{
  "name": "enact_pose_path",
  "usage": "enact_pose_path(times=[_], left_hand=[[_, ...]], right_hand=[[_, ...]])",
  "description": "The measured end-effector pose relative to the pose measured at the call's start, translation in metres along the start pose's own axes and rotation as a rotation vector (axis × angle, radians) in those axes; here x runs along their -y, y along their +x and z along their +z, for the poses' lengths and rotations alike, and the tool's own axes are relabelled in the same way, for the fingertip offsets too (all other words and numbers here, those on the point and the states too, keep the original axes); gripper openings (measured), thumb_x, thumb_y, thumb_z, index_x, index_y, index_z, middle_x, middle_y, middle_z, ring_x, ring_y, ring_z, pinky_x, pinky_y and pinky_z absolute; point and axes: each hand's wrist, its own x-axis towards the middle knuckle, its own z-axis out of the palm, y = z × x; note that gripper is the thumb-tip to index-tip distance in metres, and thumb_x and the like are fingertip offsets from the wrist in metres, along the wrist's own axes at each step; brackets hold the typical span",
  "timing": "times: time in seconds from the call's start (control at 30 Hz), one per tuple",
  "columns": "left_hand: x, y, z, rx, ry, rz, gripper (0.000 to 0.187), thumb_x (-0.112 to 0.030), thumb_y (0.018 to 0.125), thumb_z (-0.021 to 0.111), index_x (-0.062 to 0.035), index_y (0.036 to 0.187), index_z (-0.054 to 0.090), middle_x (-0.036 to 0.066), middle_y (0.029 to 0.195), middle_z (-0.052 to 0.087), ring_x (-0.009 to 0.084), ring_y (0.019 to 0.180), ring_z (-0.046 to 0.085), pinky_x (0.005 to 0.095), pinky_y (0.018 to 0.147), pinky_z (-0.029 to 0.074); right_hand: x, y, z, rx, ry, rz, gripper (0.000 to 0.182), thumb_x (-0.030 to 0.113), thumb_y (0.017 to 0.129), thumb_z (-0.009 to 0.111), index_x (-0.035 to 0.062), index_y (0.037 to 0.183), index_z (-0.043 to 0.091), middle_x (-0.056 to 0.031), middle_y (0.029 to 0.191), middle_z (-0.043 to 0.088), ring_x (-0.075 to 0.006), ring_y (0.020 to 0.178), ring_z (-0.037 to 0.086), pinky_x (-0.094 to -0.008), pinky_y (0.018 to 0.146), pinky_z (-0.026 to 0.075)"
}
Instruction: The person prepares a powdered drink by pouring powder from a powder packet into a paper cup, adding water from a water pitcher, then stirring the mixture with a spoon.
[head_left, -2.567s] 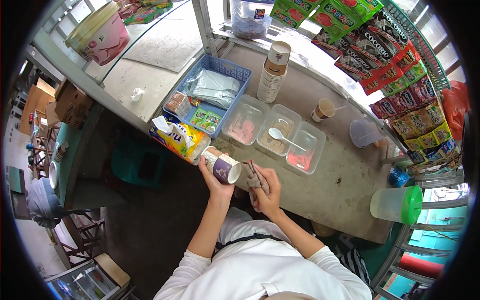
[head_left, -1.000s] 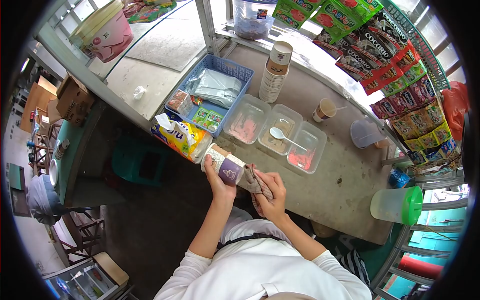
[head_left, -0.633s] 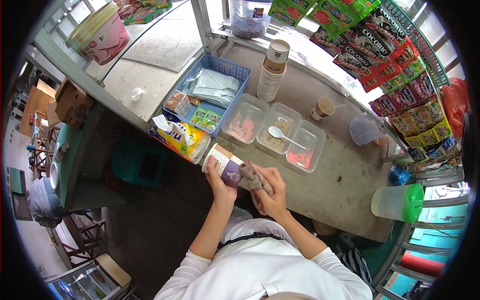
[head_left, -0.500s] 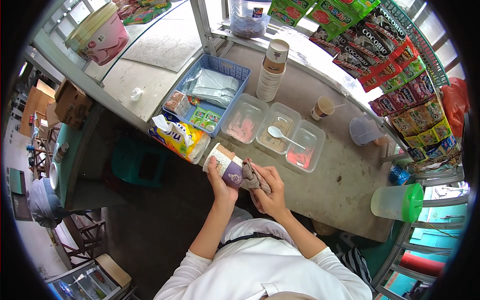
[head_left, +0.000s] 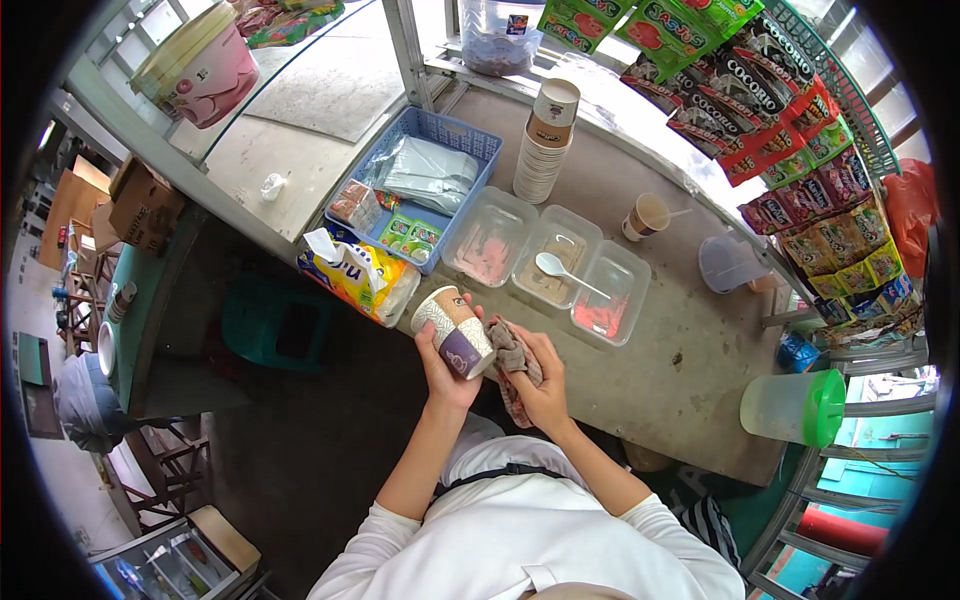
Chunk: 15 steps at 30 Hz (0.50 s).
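Observation:
In my left hand (head_left: 446, 374) is a patterned paper cup (head_left: 455, 330) in white, brown and purple, tilted with its mouth toward the upper left. The fingers of that hand wrap round its side. My right hand (head_left: 540, 380) grips a bunched brownish cloth (head_left: 512, 362) close to the cup's base; whether cloth and cup touch is hard to tell. Both hands are above the near edge of the table (head_left: 640, 400). A yellow tissue pack (head_left: 355, 280) lies just beyond the cup.
Three clear plastic tubs (head_left: 558, 255) hold pink, tan and red contents, with a white spoon (head_left: 570, 272) on them. Behind are a blue basket (head_left: 485, 145), a tall cup stack (head_left: 540, 165) and a single cup (head_left: 645, 217). A green-lidded container (head_left: 790, 408) stands right; sachets (head_left: 750, 85) hang above.
The paper cup has turned in my left hand, showing more of its brown and white pattern. The cloth in my right hand has come slightly away from the cup's side.

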Motion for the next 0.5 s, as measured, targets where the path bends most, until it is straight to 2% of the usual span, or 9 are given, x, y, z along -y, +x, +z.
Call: enact_pose_path(times=[0.23,0.27,0.37,0.4,0.5], left_hand=[[-0.007,-0.002,-0.020,-0.033,0.283,0.003,0.062,-0.046,0.088,0.059,-0.0071,0.133,0.044,0.010,0.126,0.056,0.0231,0.110,0.057,0.0411,0.099,0.046],[-0.013,0.000,-0.026,0.049,0.214,-0.055,0.065,-0.046,0.087,0.060,-0.0065,0.136,0.042,0.011,0.128,0.054,0.0243,0.113,0.056,0.0409,0.099,0.047],[-0.015,-0.003,-0.007,0.078,0.282,0.094,0.070,-0.048,0.086,0.060,-0.0088,0.140,0.039,0.012,0.131,0.053,0.0267,0.116,0.055,0.0410,0.099,0.047],[-0.017,-0.003,-0.006,0.141,0.304,0.099,0.076,-0.046,0.084,0.064,-0.0132,0.145,0.032,0.014,0.134,0.049,0.0284,0.118,0.054,0.0418,0.100,0.047],[-0.005,-0.006,-0.008,0.235,0.268,0.139,0.085,-0.032,0.079,0.073,-0.0141,0.147,0.026,0.017,0.130,0.051,0.0304,0.116,0.056,0.0411,0.098,0.048]], right_hand=[[0.001,0.006,-0.012,-0.022,-0.083,-0.029,0.053,0.003,0.072,0.062,0.0036,0.124,0.061,-0.0122,0.104,0.057,-0.0229,0.095,0.057,-0.0318,0.087,0.044],[0.000,0.008,-0.015,-0.064,-0.087,-0.032,0.054,0.004,0.071,0.064,0.0051,0.124,0.061,-0.0124,0.102,0.057,-0.0240,0.092,0.057,-0.0327,0.084,0.045],[0.001,0.010,-0.016,-0.131,-0.172,-0.110,0.056,0.005,0.068,0.066,0.0075,0.124,0.062,-0.0129,0.099,0.057,-0.0263,0.088,0.057,-0.0343,0.081,0.046],[0.002,0.010,-0.017,-0.145,-0.214,-0.148,0.057,0.005,0.068,0.066,0.0079,0.124,0.063,-0.0131,0.098,0.056,-0.0269,0.088,0.057,-0.0347,0.081,0.047],[0.006,0.004,-0.010,0.061,-0.339,-0.194,0.055,0.002,0.069,0.061,0.0031,0.124,0.061,-0.0147,0.101,0.055,-0.0266,0.091,0.057,-0.0330,0.083,0.045]])
